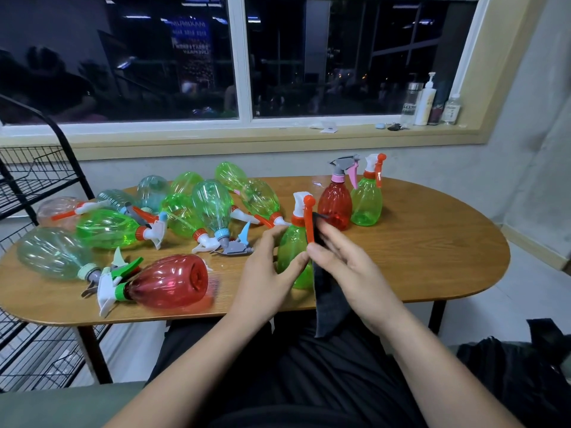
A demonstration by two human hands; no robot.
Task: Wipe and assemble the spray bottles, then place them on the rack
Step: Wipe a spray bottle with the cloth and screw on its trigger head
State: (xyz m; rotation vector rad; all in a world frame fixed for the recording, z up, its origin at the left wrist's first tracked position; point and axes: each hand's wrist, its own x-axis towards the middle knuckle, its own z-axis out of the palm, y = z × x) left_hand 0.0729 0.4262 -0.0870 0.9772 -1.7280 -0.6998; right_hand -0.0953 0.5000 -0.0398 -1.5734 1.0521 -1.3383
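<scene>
Green spray bottle (290, 251): upright between both hands, over the near edge of the wooden table (432, 248), with its white-and-orange spray head already on.
Left hand (262, 273): grasps the bottle's body, fingers curled round its left side.
Right hand (346, 261): pinches a dark grey cloth (329, 301) against the bottle's right side, just beside the orange trigger (309, 220); the cloth's tail hangs down toward the lap.
Step in hand: wiping, by the look of it.
Doing it well: keep the left grip firm and low so the cloth can travel the whole body. Turn the bottle rather than the cloth. Work round the neck and behind the trigger without squeezing it.
Upright pair: a red bottle (335, 205) with a grey-and-pink head and a green bottle (367, 202) stand touching at the far side, probably finished.
Lying bottles (197, 211): many green, pale and red ones lie in a heap on the table's left, most with heads attached.
Contents: every bottle is see-through and appears to hold no liquid.
Wire rack (37, 177): black, left of the table; none of the bottles in view stands on it.
</scene>
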